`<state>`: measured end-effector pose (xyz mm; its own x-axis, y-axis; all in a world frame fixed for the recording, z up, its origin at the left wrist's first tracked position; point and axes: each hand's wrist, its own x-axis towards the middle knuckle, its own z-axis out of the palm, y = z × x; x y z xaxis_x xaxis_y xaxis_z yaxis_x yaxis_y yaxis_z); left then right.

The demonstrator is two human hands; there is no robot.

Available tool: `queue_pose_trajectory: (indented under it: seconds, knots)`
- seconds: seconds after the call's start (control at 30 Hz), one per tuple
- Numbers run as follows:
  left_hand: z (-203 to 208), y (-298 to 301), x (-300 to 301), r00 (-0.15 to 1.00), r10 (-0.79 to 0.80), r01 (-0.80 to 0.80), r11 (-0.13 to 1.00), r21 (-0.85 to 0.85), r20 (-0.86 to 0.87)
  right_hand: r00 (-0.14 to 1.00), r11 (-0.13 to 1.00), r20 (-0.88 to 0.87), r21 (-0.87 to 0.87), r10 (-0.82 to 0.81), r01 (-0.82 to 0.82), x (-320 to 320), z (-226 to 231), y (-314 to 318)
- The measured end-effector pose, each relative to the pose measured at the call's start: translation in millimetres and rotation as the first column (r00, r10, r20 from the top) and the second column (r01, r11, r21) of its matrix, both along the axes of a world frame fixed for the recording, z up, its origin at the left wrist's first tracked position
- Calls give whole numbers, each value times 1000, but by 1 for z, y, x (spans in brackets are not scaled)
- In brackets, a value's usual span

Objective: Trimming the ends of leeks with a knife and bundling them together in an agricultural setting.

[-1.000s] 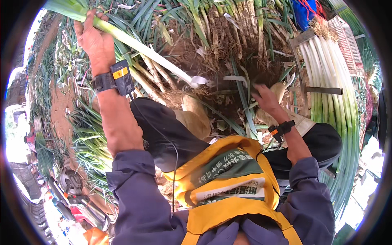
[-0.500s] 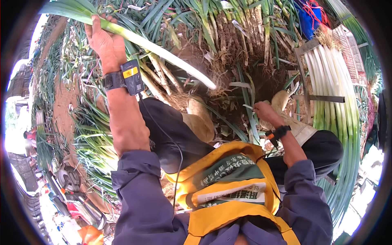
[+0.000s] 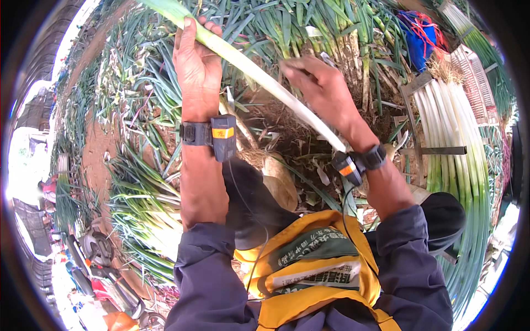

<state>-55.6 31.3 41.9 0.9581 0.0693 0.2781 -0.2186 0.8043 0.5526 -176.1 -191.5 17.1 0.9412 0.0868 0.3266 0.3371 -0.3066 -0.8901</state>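
A long green onion [image 3: 259, 80], white toward its root end and green at the top, slants across the upper middle. My left hand [image 3: 197, 63] is closed round its green part, thumb on top. Just right of the stalk is my right hand [image 3: 323, 88], with fingers bent and fingertips smeared by motion; whether anything is in them does not show. The stalk's white tip reaches down to my right wrist. Both wrists wear black straps with small boxes.
Unstripped green onions with soil-covered roots [image 3: 353, 60] lie at the back. Stripped onions [image 3: 455, 127] rest on a wooden frame [image 3: 411, 110] at right. More onions [image 3: 146, 215] lie at left. A blue bag [image 3: 418, 47] and a pale crate [image 3: 472, 77] stand at the far right.
My left hand has moved right with the green onion. My right hand has risen from low near my knee to beside the stalk; the pale strip seen at its fingers no longer shows.
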Motion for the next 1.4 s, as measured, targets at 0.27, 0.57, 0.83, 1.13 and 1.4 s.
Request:
queue_pose_trajectory:
  seconds: [0.27,0.57,0.83,1.13,1.4]
  knots:
    - [-1,-57,-30,984,-175,175,984,15,-18,961,943,-12,197,276,-268,46,23,1]
    - [-4,-77,-37,938,-342,337,938,-83,-61,969,965,-98,157,229,-212,33,34,-16]
    - [-3,-84,-14,984,-172,174,983,65,-45,943,940,-163,139,-290,313,-3,-3,-62]
    - [-11,-67,15,988,148,-150,988,42,51,973,945,213,-328,83,-9,-118,-123,-22]
    - [-35,-69,17,963,55,-97,984,-150,-264,996,960,57,-270,-65,78,-65,-106,-24]
